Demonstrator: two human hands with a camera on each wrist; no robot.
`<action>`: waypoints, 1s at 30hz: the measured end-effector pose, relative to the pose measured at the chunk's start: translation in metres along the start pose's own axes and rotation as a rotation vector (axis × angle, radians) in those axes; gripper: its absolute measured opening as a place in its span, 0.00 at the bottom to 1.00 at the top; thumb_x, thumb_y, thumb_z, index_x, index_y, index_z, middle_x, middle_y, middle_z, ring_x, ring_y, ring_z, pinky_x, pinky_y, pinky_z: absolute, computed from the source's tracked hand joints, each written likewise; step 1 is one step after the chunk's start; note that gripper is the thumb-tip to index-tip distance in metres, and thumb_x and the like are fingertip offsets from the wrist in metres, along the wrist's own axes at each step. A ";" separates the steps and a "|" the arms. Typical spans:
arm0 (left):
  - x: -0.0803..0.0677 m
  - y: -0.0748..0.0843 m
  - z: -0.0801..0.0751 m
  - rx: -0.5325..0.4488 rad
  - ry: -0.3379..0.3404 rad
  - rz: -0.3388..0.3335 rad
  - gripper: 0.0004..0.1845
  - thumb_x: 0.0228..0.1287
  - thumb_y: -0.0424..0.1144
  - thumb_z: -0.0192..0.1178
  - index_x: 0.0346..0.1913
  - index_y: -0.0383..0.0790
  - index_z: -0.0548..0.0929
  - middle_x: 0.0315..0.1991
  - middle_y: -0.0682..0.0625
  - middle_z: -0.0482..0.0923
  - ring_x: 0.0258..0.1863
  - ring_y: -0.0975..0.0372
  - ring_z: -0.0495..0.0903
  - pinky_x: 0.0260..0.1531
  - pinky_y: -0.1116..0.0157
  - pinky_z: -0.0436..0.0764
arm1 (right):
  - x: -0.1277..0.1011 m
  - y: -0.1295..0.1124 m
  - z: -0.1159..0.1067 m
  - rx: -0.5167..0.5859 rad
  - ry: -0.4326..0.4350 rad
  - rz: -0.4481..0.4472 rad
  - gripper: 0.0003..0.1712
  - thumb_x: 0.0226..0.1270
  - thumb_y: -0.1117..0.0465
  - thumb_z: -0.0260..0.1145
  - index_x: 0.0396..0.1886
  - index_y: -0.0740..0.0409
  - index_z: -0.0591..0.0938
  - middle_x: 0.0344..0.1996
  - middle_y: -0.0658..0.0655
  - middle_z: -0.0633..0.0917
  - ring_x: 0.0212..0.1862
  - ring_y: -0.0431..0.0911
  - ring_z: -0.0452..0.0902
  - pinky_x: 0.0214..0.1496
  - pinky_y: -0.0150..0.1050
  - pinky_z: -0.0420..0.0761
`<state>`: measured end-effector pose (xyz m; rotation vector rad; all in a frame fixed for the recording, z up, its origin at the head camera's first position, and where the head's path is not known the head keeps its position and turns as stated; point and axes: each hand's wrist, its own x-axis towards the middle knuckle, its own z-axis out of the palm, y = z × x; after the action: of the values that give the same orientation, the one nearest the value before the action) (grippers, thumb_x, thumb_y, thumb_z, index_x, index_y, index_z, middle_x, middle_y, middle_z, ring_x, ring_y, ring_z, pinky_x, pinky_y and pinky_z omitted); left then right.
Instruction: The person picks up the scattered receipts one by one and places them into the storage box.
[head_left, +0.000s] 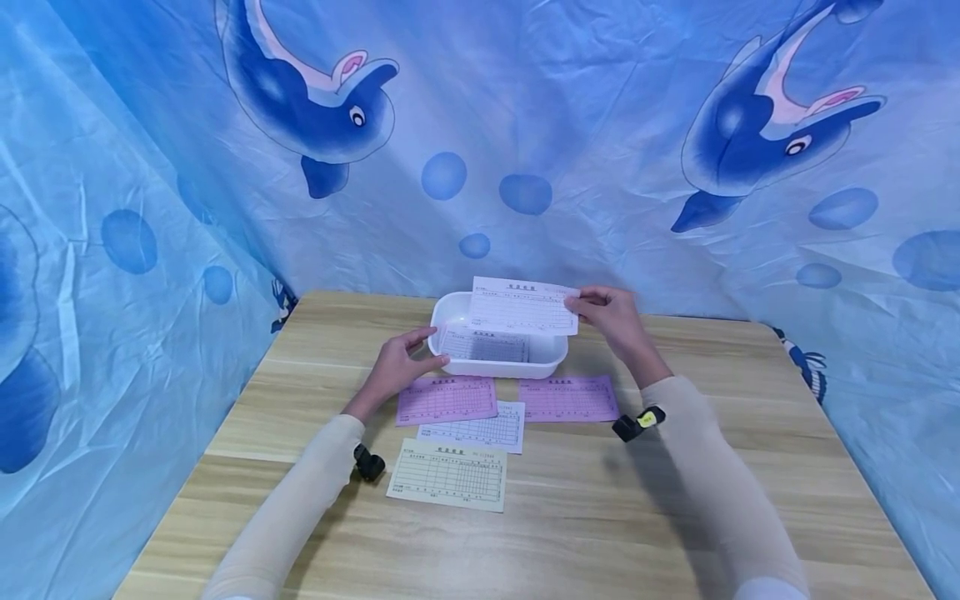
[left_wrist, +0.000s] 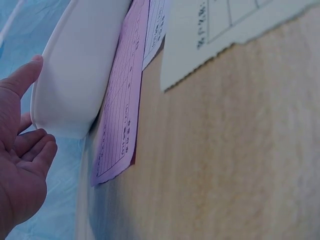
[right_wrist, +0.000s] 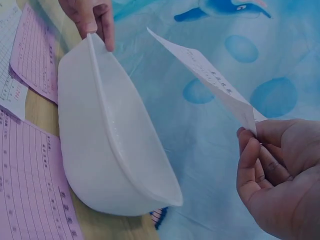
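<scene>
Mid-frame, the tub (head_left: 497,369) was gripped by fingers of the left hand (head_left: 399,362), a white slip (head_left: 521,307) by those of the right hand (head_left: 611,317); unsupported, its free end could be snagged on the rim (right_wrist: 106,118).

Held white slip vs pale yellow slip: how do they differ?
Colour: the held white slip is white, the pale yellow slip yellowish.
Position: the held white slip is pinched up in the air by the right hand; the pale yellow slip lies flat on the table.
Shared: both are rectangular printed forms with ruled grids.
</scene>
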<state>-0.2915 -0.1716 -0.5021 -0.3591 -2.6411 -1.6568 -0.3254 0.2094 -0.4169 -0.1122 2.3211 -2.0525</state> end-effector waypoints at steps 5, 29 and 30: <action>0.001 0.000 -0.001 0.000 -0.001 0.011 0.41 0.58 0.50 0.76 0.70 0.34 0.75 0.72 0.39 0.71 0.71 0.44 0.70 0.73 0.49 0.70 | 0.015 0.005 0.015 -0.026 0.009 0.015 0.25 0.67 0.59 0.74 0.58 0.70 0.82 0.40 0.52 0.87 0.42 0.40 0.84 0.52 0.37 0.88; 0.000 -0.001 -0.002 0.007 -0.002 0.005 0.41 0.58 0.52 0.76 0.70 0.36 0.75 0.72 0.41 0.71 0.72 0.47 0.70 0.73 0.52 0.70 | 0.035 0.031 0.076 -0.269 0.009 0.104 0.17 0.65 0.62 0.73 0.51 0.66 0.85 0.44 0.65 0.89 0.40 0.52 0.88 0.53 0.52 0.89; 0.001 -0.001 -0.002 0.008 -0.002 0.005 0.41 0.58 0.52 0.76 0.70 0.36 0.75 0.72 0.41 0.71 0.72 0.47 0.69 0.73 0.51 0.70 | 0.035 0.031 0.077 -0.284 0.004 0.101 0.17 0.65 0.62 0.73 0.51 0.66 0.86 0.44 0.65 0.89 0.39 0.52 0.88 0.52 0.52 0.89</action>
<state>-0.2925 -0.1734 -0.5020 -0.3674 -2.6451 -1.6455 -0.3553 0.1338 -0.4565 0.0009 2.5490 -1.6710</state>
